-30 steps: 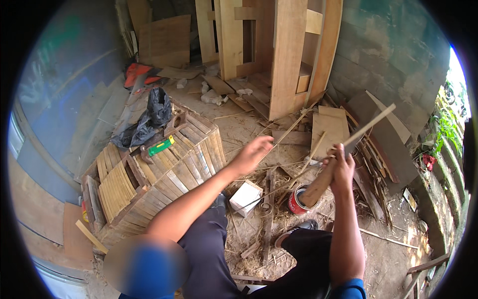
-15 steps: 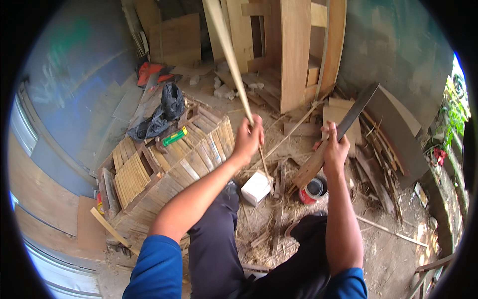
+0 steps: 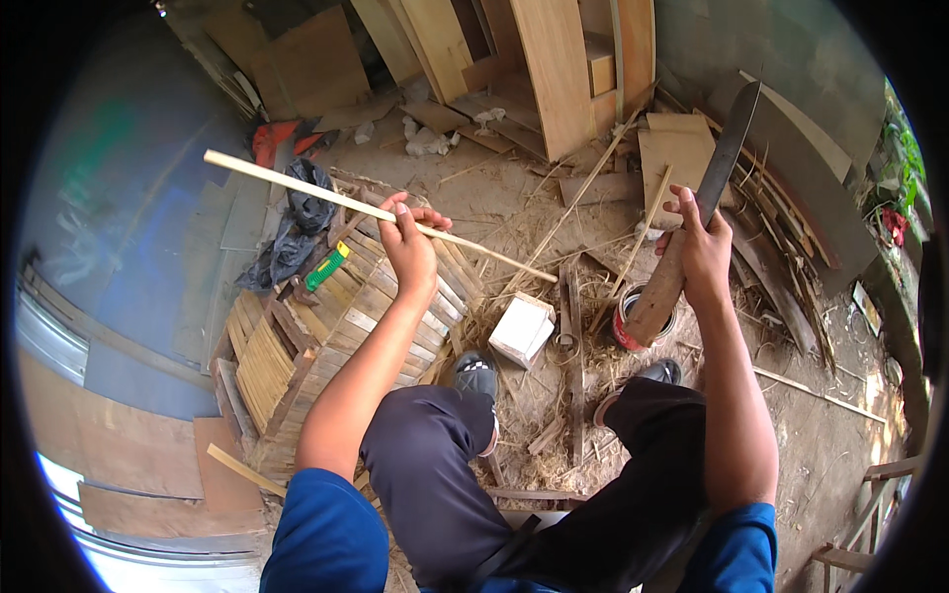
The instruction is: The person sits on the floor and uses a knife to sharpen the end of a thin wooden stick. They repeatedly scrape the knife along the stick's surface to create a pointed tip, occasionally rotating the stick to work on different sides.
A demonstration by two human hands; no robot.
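Observation:
My left hand (image 3: 410, 252) is closed around a thin pale bamboo stick (image 3: 297, 186). The stick slopes from upper left down to the right, its thin end above the ground near the white box. On the right, my right hand (image 3: 704, 259) grips a machete (image 3: 733, 148) where the dark blade meets the wooden handle. Its blade points up and away, and the thick handle slants down in front of a red can (image 3: 623, 326). Some fingers of my right hand are stretched out beside the blade; the palm is hidden.
To the left stands a slatted wooden bench (image 3: 381, 316) bearing a green-handled hammer (image 3: 326, 267) and a black plastic bag (image 3: 311, 203). A white box (image 3: 522, 329) sits near my feet among shavings. Scrap wood (image 3: 771, 267) lies right; a wooden cabinet (image 3: 554, 69) stands behind.
The bamboo stick has swung from steeply upright to a shallow slope, its upper end now at far left. My left hand moved left; my right hand and the machete shifted slightly right in view.

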